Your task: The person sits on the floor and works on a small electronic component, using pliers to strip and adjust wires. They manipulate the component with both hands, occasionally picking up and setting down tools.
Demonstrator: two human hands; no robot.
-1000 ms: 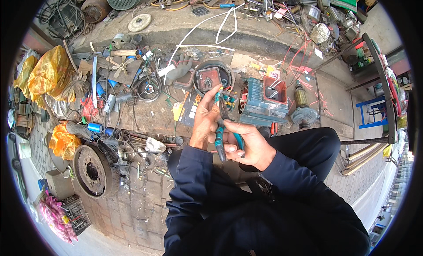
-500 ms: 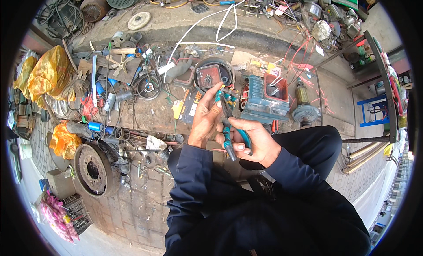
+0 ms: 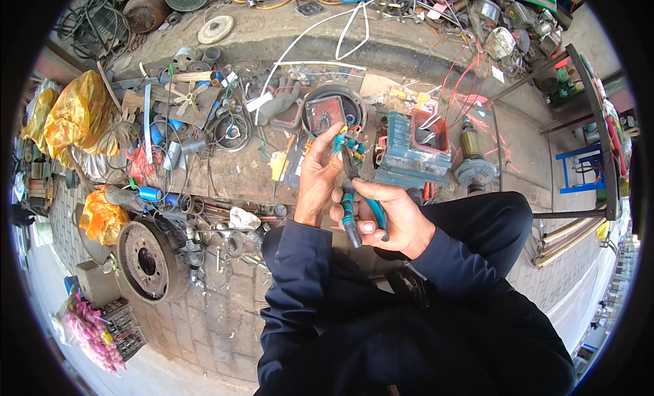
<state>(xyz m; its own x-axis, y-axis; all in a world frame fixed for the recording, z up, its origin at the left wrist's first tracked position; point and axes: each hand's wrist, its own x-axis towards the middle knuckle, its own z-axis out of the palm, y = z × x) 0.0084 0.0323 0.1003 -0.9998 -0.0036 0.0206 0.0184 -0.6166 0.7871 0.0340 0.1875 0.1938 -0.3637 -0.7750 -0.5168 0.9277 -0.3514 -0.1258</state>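
Raised before me, my left hand (image 3: pixel 320 171) is closed on a small teal component (image 3: pixel 340 143) with yellow and dark bits at its top. My right hand (image 3: pixel 394 219) grips black-and-teal pliers (image 3: pixel 349 209), whose jaws point up at the component, meeting it or nearly so; their tips are partly hidden. Behind my hands lies a round dark housing (image 3: pixel 354 98) with a red square part (image 3: pixel 320 113) inside. To the right sit a blue-grey motor housing (image 3: pixel 398 157) with a red-rimmed opening and white leads, and an armature (image 3: pixel 469 143) near loose red wires.
Jumbled cables and parts cover the ground to the left, with yellow bags (image 3: pixel 75 117), a blue cylinder (image 3: pixel 150 194) and a heavy wheel hub (image 3: pixel 148 280). Metal scrap (image 3: pixel 490 8) fills the top. A dark metal frame (image 3: pixel 599 123) and blue stand (image 3: pixel 579 178) are at the right.
My hands have risen slightly in the picture, and the plier handles have shifted a little right since a second ago. Both grips look the same.
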